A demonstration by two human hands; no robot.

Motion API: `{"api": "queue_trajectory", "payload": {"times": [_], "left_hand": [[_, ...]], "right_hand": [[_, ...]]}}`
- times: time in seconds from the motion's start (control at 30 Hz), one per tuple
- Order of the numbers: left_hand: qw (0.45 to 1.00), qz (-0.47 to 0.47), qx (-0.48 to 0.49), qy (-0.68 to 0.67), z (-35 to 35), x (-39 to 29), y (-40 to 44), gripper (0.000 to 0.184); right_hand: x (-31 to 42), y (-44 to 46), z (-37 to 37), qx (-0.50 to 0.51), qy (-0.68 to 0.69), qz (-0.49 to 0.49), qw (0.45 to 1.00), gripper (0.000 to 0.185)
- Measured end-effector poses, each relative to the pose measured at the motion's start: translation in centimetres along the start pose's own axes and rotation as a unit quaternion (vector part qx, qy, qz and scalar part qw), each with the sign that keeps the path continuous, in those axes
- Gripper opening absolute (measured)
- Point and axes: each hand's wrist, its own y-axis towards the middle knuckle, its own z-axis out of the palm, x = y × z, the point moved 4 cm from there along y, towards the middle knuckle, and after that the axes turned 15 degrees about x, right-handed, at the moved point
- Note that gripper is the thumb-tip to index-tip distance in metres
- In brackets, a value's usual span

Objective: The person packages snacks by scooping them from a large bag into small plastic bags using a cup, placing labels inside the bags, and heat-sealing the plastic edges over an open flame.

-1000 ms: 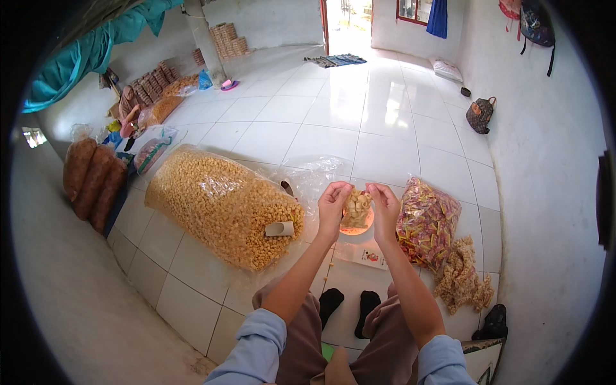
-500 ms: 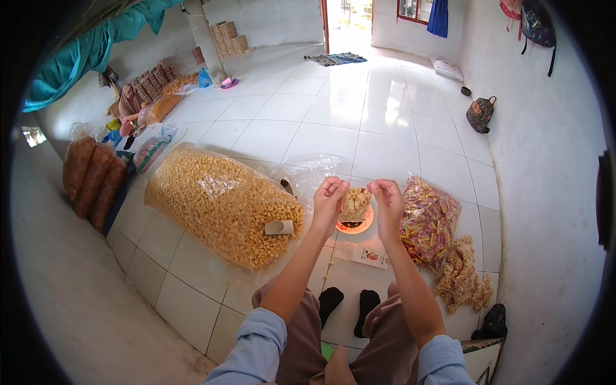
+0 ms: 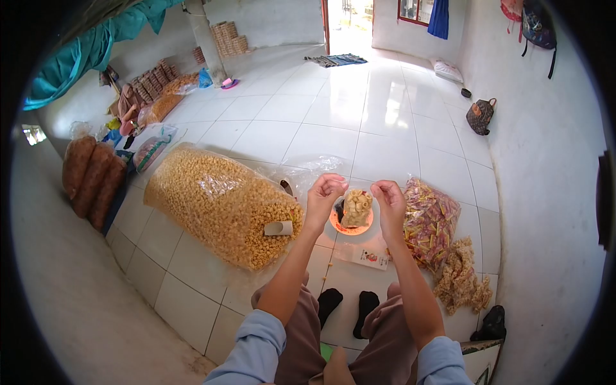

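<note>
A small clear plastic bag (image 3: 357,208) filled with pale yellow snack pieces hangs between my hands, above an orange-rimmed plate (image 3: 364,230) on the floor. My left hand (image 3: 325,196) pinches the bag's top at its left corner. At the right corner, the fingers of my right hand (image 3: 389,200) are pinched together on the film. Part of the plate is hidden behind the bag. Just nearer to me lies a stack of flat printed plastic bags (image 3: 371,257).
Left lies a large clear sack (image 3: 199,192) of snack pieces, with a pale scoop (image 3: 278,228) at its mouth. Right are a bag of small colourful packets (image 3: 428,218) and a tan crumpled heap (image 3: 461,276). Another person (image 3: 129,106) sits far left beside stacked packs (image 3: 154,80).
My left hand has shifted slightly left and my right hand slightly right. The small bag now hangs a little lower and further right, showing more of the plate's left side.
</note>
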Motion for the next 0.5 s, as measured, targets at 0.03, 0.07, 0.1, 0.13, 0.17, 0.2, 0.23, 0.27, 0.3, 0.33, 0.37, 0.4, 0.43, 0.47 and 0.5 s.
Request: {"api": "queue_trajectory", "payload": {"times": [0.03,0.07,0.1,0.13,0.17,0.2,0.23,0.27,0.3,0.33,0.37,0.4,0.43,0.47,0.5], "left_hand": [[0.999,0.042,0.002,-0.017,-0.1,-0.2,0.1,0.007],[0.996,0.083,0.004,-0.034,-0.1,-0.4,0.1,0.007],[0.996,0.083,0.004,-0.034,-0.2,-0.6,0.1,0.007],[0.996,0.088,0.009,-0.012,-0.3,-0.9,0.1,0.008],[0.996,0.092,0.013,0.01,-0.3,-1.1,0.0,0.009],[0.996,0.093,0.014,0.01,-0.3,-1.3,0.0,0.009],[0.996,0.077,0.009,0.045,-0.3,-1.4,-0.1,0.009],[0.995,0.062,0.003,0.08,-0.3,-1.4,-0.2,0.009],[0.995,0.062,0.003,0.08,-0.3,-1.6,-0.3,0.009],[0.992,0.054,-0.007,0.111,-0.3,-1.8,-0.4,0.009],[0.989,0.046,-0.017,0.141,-0.3,-1.9,-0.4,0.01],[0.989,0.046,-0.017,0.141,-0.3,-2.1,-0.5,0.01],[0.986,0.027,-0.014,0.163,-0.3,-2.3,-0.7,0.011],[0.983,0.007,-0.012,0.184,-0.3,-2.4,-0.7,0.012],[0.983,0.007,-0.012,0.184,-0.3,-2.4,-0.8,0.012]], "right_hand": [[0.1,0.1,0.1,0.006,0.005,-0.003,1.0,0.011],[0.2,0.1,0.0,0.006,0.005,-0.003,1.0,0.011],[0.8,0.2,0.1,0.008,0.006,-0.017,1.0,0.01],[1.1,0.2,0.2,0.01,0.007,-0.031,0.999,0.01],[1.0,0.2,0.1,0.009,0.007,-0.031,0.999,0.01],[1.0,0.2,0.1,0.007,0.001,-0.032,0.999,0.009],[1.0,0.2,0.0,0.005,-0.005,-0.033,0.999,0.008],[1.0,0.1,0.0,0.005,-0.005,-0.033,0.999,0.008],[1.2,0.0,0.0,0.004,-0.032,-0.018,0.999,0.008],[1.3,0.0,0.0,0.002,-0.059,-0.003,0.998,0.009],[1.4,-0.1,0.0,0.003,-0.058,-0.003,0.998,0.009],[1.5,-0.1,0.0,0.008,-0.08,-0.006,0.997,0.009],[1.6,-0.1,-0.1,0.013,-0.101,-0.009,0.995,0.01],[1.7,-0.2,0.0,0.013,-0.101,-0.009,0.995,0.01],[1.8,-0.2,0.0,0.013,-0.114,-0.01,0.993,0.011]]}}
